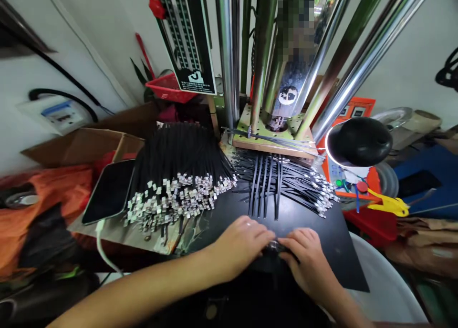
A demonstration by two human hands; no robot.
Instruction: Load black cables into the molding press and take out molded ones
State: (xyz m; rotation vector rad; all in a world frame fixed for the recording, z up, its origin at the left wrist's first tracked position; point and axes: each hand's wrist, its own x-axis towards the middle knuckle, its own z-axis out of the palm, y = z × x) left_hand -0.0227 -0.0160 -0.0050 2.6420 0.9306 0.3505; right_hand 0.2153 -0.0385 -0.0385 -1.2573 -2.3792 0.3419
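Observation:
At the near edge of the black work surface [304,225], my left hand [239,244] and my right hand [304,256] come together with fingers closed. Between their fingertips is a small shiny metal piece [274,245], blurred and mostly hidden. Beyond my hands, several black cable ties [265,189] lie side by side, pointing towards me. A heap of cable ties [304,185] with metal heads lies just behind them to the right. To the left rests a large bundle of black ties [179,151], their silvery heads facing me.
A press with a drilled plate [274,144] and steel columns stands behind the ties. A black lamp [361,142] leans in from the right, near a yellow-handled tool [390,205]. A phone [110,192] with a white cable lies at left. Below right is a pale round tub [390,280].

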